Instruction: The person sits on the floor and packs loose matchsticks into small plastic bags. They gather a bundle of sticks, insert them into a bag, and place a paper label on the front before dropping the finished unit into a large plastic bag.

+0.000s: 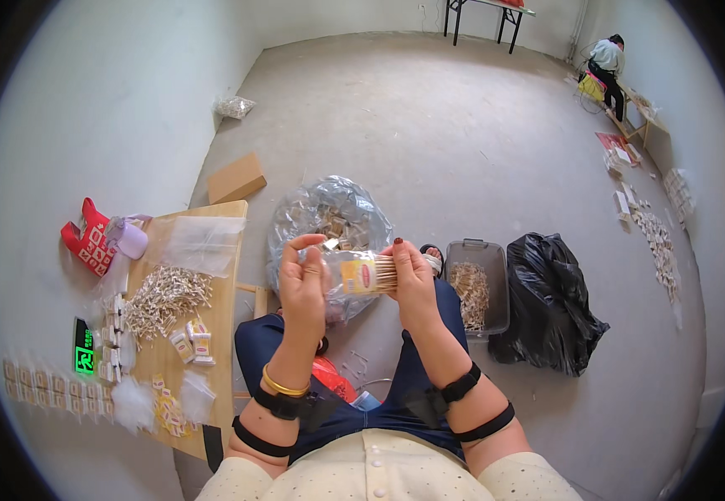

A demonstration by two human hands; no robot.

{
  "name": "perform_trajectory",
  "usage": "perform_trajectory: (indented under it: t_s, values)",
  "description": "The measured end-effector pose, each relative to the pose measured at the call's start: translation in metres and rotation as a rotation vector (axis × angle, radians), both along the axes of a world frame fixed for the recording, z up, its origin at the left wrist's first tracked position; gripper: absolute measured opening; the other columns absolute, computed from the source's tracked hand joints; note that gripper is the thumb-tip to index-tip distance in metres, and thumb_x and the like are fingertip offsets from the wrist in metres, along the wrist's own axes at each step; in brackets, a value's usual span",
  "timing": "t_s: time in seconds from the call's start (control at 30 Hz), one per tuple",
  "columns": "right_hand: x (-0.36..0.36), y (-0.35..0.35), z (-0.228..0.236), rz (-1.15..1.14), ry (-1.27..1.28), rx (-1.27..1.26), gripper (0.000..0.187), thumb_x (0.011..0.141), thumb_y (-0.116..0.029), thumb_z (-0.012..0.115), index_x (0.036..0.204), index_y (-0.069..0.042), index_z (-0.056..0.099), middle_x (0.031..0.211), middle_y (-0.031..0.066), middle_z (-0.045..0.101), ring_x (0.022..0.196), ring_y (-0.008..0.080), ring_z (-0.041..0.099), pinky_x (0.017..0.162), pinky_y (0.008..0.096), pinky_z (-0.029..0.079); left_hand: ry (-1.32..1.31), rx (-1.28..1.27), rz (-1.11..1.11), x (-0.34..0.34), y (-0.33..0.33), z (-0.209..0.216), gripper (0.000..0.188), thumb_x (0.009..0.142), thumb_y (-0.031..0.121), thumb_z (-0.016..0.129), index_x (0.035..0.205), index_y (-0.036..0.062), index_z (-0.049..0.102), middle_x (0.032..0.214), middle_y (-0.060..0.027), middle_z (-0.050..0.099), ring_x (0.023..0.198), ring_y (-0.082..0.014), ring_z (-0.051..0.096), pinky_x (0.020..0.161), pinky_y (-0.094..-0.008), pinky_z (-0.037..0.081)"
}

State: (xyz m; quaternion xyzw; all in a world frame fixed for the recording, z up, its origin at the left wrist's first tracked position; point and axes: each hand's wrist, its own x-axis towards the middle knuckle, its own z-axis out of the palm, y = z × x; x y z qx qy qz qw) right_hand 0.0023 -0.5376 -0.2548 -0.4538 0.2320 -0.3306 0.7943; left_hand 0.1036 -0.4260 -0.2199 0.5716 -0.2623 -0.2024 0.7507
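Observation:
Between my hands, over my lap, is a clear plastic pack of cotton swabs (362,275) with a yellow label and a red oval on it. My left hand (302,274) pinches the loose clear end of the bag. At the other end, my right hand (412,280) grips the pack where the thin wooden sticks show. Its thumb lies over the sticks, and the fingers behind are partly hidden. Just beyond my hands stands a large clear plastic bag (295,209) with many small packs inside.
The wooden table (222,292) at left carries loose swabs (166,301), filled packs (195,341), yellow labels (172,413) and clear bags (199,242). At right are a grey bin (500,292) of swabs and a black bag (550,309). A person (608,63) sits far right.

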Motion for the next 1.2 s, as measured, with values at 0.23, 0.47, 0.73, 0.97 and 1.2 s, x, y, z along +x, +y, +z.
perform_trajectory:
  t_s: [0.23, 0.47, 0.73, 0.97, 1.2]
  values:
    - [-0.002, -0.007, 0.003, -0.013, -0.036, 0.0, 0.032, 0.101, -0.034, 0.047, 0.086, -0.007, 0.056, 0.073, -0.0024, 0.056, 0.062, 0.0026, 0.052, 0.053, 0.0195, 0.043, -0.189, 0.113, 0.012, 0.01, 0.009, 0.005, 0.03, 0.099, 0.03, 0.051, 0.112, 0.0033, 0.051, 0.061, 0.0043, 0.049, 0.049, -0.0012, 0.04, 0.045, -0.0175, 0.029]
    - [-0.003, -0.019, -0.012, -0.162, -0.004, -0.336, 0.032, 0.1, -0.033, 0.048, 0.083, -0.008, 0.057, 0.071, -0.0032, 0.056, 0.06, 0.0015, 0.052, 0.05, 0.0186, 0.042, -0.06, 0.144, -0.137, -0.004, 0.0, 0.009, 0.034, 0.087, 0.022, 0.071, 0.109, 0.0029, 0.054, 0.076, 0.001, 0.06, 0.066, -0.0042, 0.053, 0.057, -0.019, 0.04]
    - [-0.061, -0.07, -0.013, -0.466, 0.049, -0.272, 0.032, 0.101, -0.027, 0.047, 0.082, -0.004, 0.057, 0.074, -0.0013, 0.056, 0.067, 0.0038, 0.048, 0.063, 0.021, 0.042, 0.121, 0.089, -0.074, 0.019, 0.019, -0.017, 0.027, 0.089, 0.019, 0.067, 0.11, 0.0066, 0.055, 0.081, 0.001, 0.062, 0.071, -0.0038, 0.058, 0.056, -0.0156, 0.045]
    - [-0.14, -0.169, -0.082, -0.754, 0.218, -0.458, 0.037, 0.101, -0.037, 0.043, 0.091, -0.005, 0.059, 0.074, 0.0014, 0.06, 0.058, 0.0065, 0.055, 0.048, 0.0204, 0.044, 0.301, 0.107, -0.036, 0.03, 0.047, -0.039, 0.027, 0.089, 0.019, 0.068, 0.11, 0.0086, 0.055, 0.085, 0.0023, 0.061, 0.074, -0.0049, 0.061, 0.057, -0.0174, 0.051]
    - [-0.219, -0.183, -0.262, -0.502, 1.112, 0.135, 0.058, 0.09, -0.054, 0.051, 0.121, -0.004, 0.048, 0.098, 0.0155, 0.065, 0.058, 0.0227, 0.066, 0.044, 0.032, 0.048, 0.317, 0.142, -0.032, 0.025, 0.052, -0.052, 0.026, 0.088, 0.017, 0.068, 0.108, 0.0064, 0.055, 0.086, -0.0007, 0.062, 0.075, -0.0084, 0.063, 0.059, -0.0203, 0.054]
